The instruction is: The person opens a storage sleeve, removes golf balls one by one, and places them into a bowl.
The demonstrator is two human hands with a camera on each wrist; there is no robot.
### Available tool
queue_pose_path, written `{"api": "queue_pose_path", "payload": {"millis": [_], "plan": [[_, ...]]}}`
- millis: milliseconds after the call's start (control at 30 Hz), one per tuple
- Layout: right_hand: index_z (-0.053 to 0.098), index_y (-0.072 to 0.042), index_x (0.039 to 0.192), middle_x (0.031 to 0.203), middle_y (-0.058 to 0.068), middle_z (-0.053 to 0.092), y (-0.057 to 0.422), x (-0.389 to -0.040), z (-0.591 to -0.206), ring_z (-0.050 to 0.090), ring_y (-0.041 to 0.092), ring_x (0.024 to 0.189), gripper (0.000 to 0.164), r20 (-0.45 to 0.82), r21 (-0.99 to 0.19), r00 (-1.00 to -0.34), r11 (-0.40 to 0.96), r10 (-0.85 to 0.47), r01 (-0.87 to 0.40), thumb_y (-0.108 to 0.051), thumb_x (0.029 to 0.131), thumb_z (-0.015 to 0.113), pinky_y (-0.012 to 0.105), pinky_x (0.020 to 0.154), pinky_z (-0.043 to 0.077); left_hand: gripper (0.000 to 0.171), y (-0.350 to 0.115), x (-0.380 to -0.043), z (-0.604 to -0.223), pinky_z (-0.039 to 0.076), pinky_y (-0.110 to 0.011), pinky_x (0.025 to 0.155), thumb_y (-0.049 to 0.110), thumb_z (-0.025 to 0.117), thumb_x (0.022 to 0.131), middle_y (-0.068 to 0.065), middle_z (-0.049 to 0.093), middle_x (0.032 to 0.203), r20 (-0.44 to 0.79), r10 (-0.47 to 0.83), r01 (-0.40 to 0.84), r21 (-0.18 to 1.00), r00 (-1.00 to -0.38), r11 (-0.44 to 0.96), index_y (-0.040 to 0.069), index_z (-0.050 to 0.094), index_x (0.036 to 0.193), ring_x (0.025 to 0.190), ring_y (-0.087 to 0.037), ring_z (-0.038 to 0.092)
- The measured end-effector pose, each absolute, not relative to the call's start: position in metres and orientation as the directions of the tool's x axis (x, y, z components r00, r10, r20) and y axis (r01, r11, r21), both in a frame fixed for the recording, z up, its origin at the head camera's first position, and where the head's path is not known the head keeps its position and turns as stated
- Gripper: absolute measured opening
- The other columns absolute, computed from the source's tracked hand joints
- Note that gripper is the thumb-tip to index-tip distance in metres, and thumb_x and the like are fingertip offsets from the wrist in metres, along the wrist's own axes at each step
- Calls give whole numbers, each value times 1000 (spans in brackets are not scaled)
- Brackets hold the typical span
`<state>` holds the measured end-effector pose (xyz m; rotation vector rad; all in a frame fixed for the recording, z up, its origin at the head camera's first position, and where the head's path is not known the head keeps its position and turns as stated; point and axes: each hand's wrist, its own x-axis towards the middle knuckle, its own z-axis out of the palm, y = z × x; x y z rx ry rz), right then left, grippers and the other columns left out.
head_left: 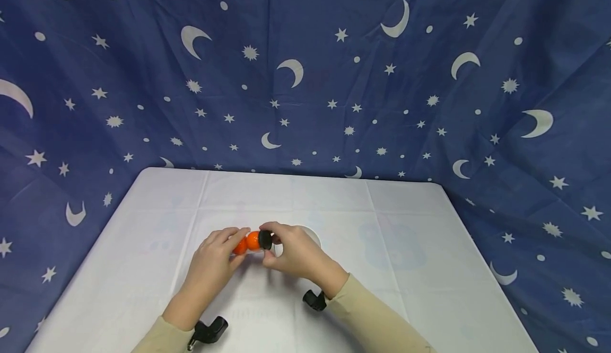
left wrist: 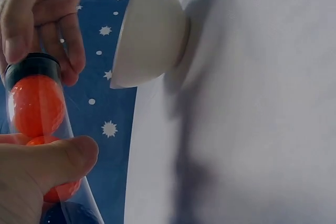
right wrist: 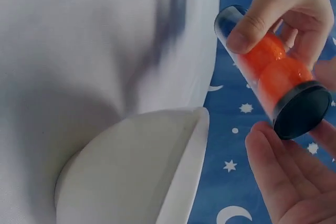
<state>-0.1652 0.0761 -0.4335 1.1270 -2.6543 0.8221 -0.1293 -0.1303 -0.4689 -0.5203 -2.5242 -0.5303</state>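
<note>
Orange balls (left wrist: 37, 106) sit in a row inside the clear tube (right wrist: 257, 80), which you hold up off the white surface (head_left: 420, 236), just beside the bowl (left wrist: 149, 32). Your left hand (head_left: 215, 255) grips the tube around its middle, thumb on one side and fingers on the other. Your right hand (head_left: 298, 252) pinches the black cap (right wrist: 303, 111) at the tube's end between thumb and fingertips. A dark blue ball (left wrist: 68, 214) shows further down the tube, past the orange ones.

Judging by how your hands are set, the step in hand is working that cap, which sits on the tube's end; whether you are easing it off or seating it, these views can't tell. If it is to come off, the next move calls for a steady left grip and a straight pull along the tube, with the mouth kept from dipping, since the round balls could roll out quickly. The bowl stands upright and near, so it would likely suit catching them.
</note>
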Motion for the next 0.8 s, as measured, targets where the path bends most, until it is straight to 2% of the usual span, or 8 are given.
{"api": "queue_pose_path", "payload": {"millis": [100,200,467,567,800], "plan": [[55,-22,116,106,-13,58,80,-167,-434,60,5,80,41,294,-572,-735,503,-611,-647,-30,77,65,15,70,46,58,-132,-130,-467,43,-45,80,19,79,64,-4,57,107,551,259,459,262,-793,849,19,59,118,99,-26,51],[57,-20,114,105,-13,57,82,-169,-434,61,6,81,38,288,-653,-734,435,-615,-621,-27,78,67,15,72,46,58,-133,-130,-466,42,-44,80,18,79,64,-5,56,107,559,277,479,254,-781,840,19,58,118,100,-26,50],[61,-16,106,97,-11,59,85,-170,-433,59,3,77,33,334,-682,-691,342,-641,-646,-16,74,69,18,72,48,59,-133,-131,-466,37,-44,93,16,80,63,-3,58,106,574,318,544,275,-754,793,17,59,117,96,-23,51],[61,-16,105,96,-10,60,85,-171,-433,59,2,76,34,334,-686,-686,333,-646,-647,-14,72,69,19,71,48,59,-133,-132,-467,36,-43,93,16,80,63,-2,58,106,574,323,556,291,-752,779,17,59,117,96,-22,51],[60,-13,106,98,-8,60,89,-172,-430,61,4,78,35,312,-780,-701,248,-641,-574,-7,73,67,22,72,49,58,-141,-133,-466,38,-39,91,18,79,65,1,57,110,524,304,533,367,-796,762,18,57,119,100,-19,51]]}}
